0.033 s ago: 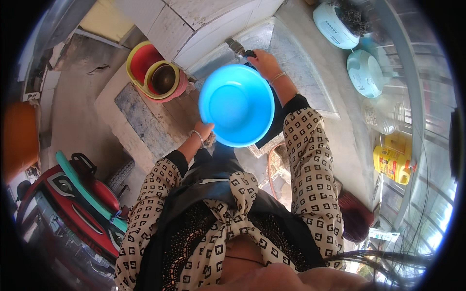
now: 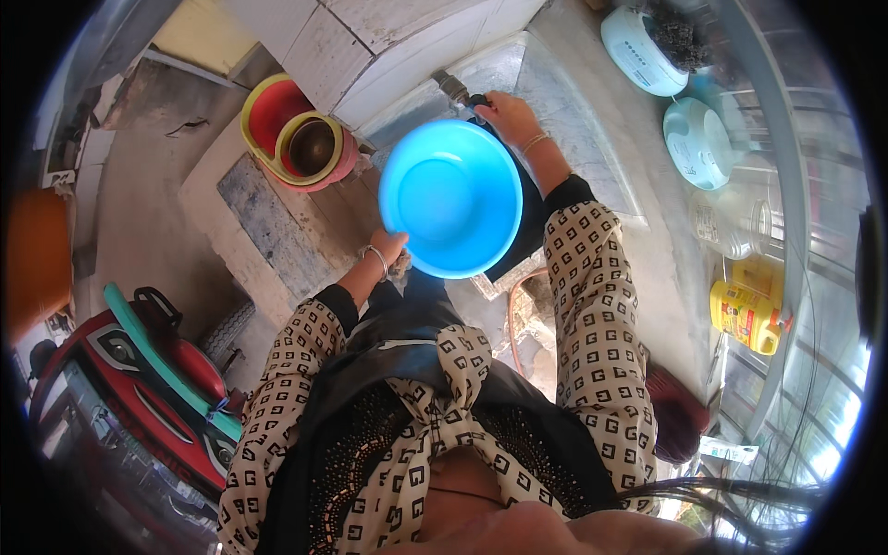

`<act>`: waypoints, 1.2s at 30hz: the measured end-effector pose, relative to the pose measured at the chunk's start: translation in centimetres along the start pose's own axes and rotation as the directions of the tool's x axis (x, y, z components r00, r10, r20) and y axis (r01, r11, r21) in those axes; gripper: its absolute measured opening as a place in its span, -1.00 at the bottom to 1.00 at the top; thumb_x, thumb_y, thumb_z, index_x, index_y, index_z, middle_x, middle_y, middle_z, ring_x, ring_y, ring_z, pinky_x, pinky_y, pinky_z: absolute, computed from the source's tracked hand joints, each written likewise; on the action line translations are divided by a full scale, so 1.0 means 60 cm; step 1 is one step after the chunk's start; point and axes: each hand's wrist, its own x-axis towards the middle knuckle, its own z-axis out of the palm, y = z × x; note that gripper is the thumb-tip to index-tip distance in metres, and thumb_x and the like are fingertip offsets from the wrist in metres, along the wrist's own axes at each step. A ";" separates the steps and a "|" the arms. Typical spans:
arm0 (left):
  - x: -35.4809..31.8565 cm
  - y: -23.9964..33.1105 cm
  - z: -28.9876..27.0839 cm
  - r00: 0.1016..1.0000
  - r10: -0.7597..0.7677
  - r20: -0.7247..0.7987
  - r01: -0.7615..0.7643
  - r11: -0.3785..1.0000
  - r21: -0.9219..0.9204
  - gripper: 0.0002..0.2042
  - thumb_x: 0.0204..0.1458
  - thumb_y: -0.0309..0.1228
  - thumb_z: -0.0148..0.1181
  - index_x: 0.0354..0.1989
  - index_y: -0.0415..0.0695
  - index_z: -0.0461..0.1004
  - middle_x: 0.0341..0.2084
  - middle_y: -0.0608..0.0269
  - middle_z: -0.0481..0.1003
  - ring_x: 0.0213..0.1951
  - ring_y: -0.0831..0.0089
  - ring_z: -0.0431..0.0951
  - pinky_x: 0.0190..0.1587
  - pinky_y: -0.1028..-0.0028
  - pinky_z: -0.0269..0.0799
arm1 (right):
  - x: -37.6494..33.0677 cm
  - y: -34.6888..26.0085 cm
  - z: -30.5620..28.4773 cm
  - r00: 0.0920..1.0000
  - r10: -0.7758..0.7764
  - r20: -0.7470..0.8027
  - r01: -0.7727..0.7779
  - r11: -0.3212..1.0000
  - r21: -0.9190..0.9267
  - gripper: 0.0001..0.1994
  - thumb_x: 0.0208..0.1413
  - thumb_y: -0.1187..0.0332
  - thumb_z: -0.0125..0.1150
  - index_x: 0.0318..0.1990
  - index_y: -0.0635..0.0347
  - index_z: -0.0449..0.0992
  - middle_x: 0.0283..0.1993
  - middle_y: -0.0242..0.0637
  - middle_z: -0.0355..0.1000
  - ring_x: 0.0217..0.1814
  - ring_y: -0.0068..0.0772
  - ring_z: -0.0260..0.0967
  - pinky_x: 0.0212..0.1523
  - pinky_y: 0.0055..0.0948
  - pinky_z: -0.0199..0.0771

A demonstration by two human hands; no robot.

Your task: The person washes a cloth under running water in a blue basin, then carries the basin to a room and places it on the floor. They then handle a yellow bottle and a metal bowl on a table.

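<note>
At centre frame, my left hand [image 2: 392, 247] grips the round blue plastic basin [image 2: 450, 199]; my right hand [image 2: 509, 117] holds the dark metal tap [image 2: 453, 88]. One-sided support could cause tipping.

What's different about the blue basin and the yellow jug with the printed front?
The blue basin is wide, round and plain inside; the yellow jug is narrower and printed. The left hand grips the basin's rim, while no hand touches the jug, off to the right. Both look like plastic.
</note>
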 end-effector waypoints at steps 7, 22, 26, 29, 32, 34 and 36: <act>0.021 -0.012 0.005 0.980 0.177 -0.086 -0.173 0.984 0.050 -0.82 -0.14 -0.43 0.08 -0.43 -0.32 0.36 -0.62 0.15 0.39 -0.60 0.40 0.44 -0.66 0.42 0.32 | 0.041 0.001 -0.052 0.941 -0.254 0.224 0.259 0.966 0.007 -0.76 -0.03 0.32 0.14 -0.18 0.14 0.50 -0.29 -0.12 0.45 -0.22 -0.10 0.38 -0.16 -0.34 0.35; 0.060 0.038 0.050 0.998 0.014 -0.069 -0.018 0.999 -0.051 -0.80 -0.18 -0.41 0.16 -0.50 -0.34 0.42 -0.64 0.16 0.44 -0.66 0.44 0.45 -0.67 0.47 0.30 | 0.041 -0.043 -0.067 0.891 -0.343 0.299 0.454 0.718 -0.528 -0.82 0.02 0.32 0.13 -0.21 0.09 0.43 -0.27 -0.25 0.44 -0.27 -0.20 0.41 -0.29 -0.33 0.42; 0.043 0.020 0.053 0.995 0.096 -0.034 -0.101 0.975 -0.199 -0.85 -0.18 -0.43 0.14 -0.51 -0.27 0.40 -0.70 0.23 0.37 -0.71 0.47 0.38 -0.69 0.46 0.27 | 0.022 -0.068 -0.054 0.932 -0.235 0.274 0.357 0.718 -0.598 -0.82 0.04 0.27 0.10 -0.24 0.12 0.40 -0.45 -0.23 0.46 -0.43 -0.22 0.44 -0.46 -0.30 0.43; 0.033 0.002 0.049 0.996 0.080 0.040 -0.070 0.978 -0.199 -0.87 -0.17 -0.44 0.13 -0.54 -0.23 0.36 -0.72 0.26 0.31 -0.73 0.48 0.32 -0.71 0.46 0.22 | 0.009 -0.076 -0.005 0.977 -0.203 0.058 0.193 0.746 -0.637 -0.80 0.08 0.25 0.03 -0.22 0.13 0.39 -0.55 -0.21 0.44 -0.51 -0.20 0.44 -0.51 -0.27 0.41; 0.010 -0.007 0.040 0.985 0.001 0.174 0.032 0.982 -0.188 -0.89 -0.15 -0.45 0.11 -0.54 -0.20 0.33 -0.73 0.26 0.29 -0.74 0.49 0.28 -0.72 0.46 0.16 | -0.008 -0.088 -0.017 1.000 -0.018 0.000 0.016 0.887 -0.461 -0.75 0.10 0.23 -0.01 -0.15 0.16 0.39 -0.43 -0.16 0.48 -0.39 -0.15 0.46 -0.41 -0.27 0.43; 0.014 -0.034 0.027 0.931 -0.068 0.359 0.148 0.968 -0.201 -0.91 -0.16 -0.46 0.12 -0.49 -0.15 0.37 -0.72 0.32 0.30 -0.74 0.52 0.29 -0.73 0.50 0.18 | -0.039 -0.072 -0.027 0.994 0.011 -0.112 -0.038 0.970 -0.239 -0.71 0.09 0.23 0.02 -0.09 0.16 0.38 -0.39 -0.12 0.48 -0.33 -0.12 0.46 -0.33 -0.25 0.43; -0.026 -0.041 0.043 0.930 -0.008 0.368 0.097 0.970 -0.223 -0.91 -0.16 -0.46 0.13 -0.47 -0.14 0.36 -0.71 0.34 0.29 -0.75 0.54 0.28 -0.73 0.51 0.18 | -0.104 -0.040 -0.044 0.955 0.005 -0.295 0.001 1.000 0.022 -0.67 0.05 0.23 0.04 -0.04 0.15 0.36 -0.34 -0.08 0.46 -0.25 -0.10 0.45 -0.25 -0.20 0.43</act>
